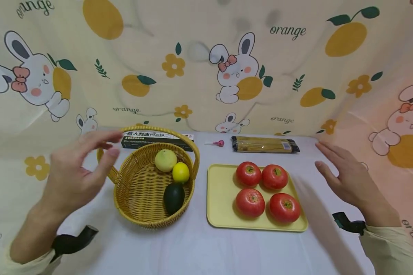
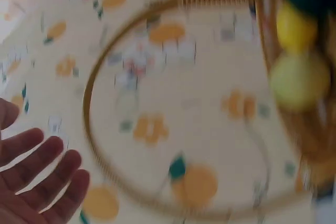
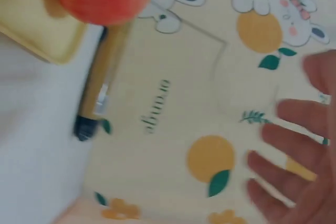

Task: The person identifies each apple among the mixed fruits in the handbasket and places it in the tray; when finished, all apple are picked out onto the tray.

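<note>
My left hand (image 1: 77, 172) hovers beside the handle of a wicker basket (image 1: 137, 183), fingers relaxed and holding nothing. In the basket lie a pale green round fruit (image 1: 165, 160), a yellow lemon-like fruit (image 1: 181, 172) and a dark green avocado-like fruit (image 1: 174, 198). The left wrist view, blurred, shows the fingers apart from the handle. My right hand (image 1: 351, 177) is held up to the right of a yellow tray (image 1: 221, 202), its fingers loosely extended with nothing in them. Several red apples, one of them the front right apple (image 1: 284, 207), sit on the tray's right part.
Behind the basket lies a black pasta box (image 1: 158, 141). A pink lollipop (image 1: 220, 143) and a clear-wrapped pack of spaghetti-like sticks (image 1: 265, 144) lie along the back. A printed cloth (image 1: 199, 88) hangs behind the white table (image 1: 192, 248).
</note>
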{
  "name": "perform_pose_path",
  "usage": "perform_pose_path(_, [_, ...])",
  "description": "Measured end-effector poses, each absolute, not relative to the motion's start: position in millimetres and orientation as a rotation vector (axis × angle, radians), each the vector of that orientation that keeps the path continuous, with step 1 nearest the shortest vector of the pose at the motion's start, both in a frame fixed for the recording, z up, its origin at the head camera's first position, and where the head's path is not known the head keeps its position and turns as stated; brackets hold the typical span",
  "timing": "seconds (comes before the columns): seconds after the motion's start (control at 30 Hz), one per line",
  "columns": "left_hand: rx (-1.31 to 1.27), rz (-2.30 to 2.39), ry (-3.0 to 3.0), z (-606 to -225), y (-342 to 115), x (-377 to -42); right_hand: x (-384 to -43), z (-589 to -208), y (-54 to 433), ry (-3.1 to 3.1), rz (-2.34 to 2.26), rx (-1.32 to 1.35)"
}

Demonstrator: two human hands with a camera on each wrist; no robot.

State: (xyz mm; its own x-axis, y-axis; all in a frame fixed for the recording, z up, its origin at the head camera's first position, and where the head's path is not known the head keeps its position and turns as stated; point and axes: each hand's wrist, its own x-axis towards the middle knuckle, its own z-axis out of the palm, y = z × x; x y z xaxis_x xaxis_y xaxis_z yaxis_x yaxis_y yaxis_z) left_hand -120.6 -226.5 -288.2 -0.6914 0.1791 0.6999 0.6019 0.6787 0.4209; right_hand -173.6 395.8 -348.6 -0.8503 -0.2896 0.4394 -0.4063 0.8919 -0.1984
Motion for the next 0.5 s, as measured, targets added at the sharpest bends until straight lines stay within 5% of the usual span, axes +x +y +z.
perform_pose_path(0.27, [-0.319,-0.466,-2.166,-275,-284,-138,-186,-320,395,-2.268,0.261,0.520])
perform_pose_path(0.5, [-0.269,-0.202,-2.358,-325,-310,-163,-198,-370,404,-2.534,0.116,0.475])
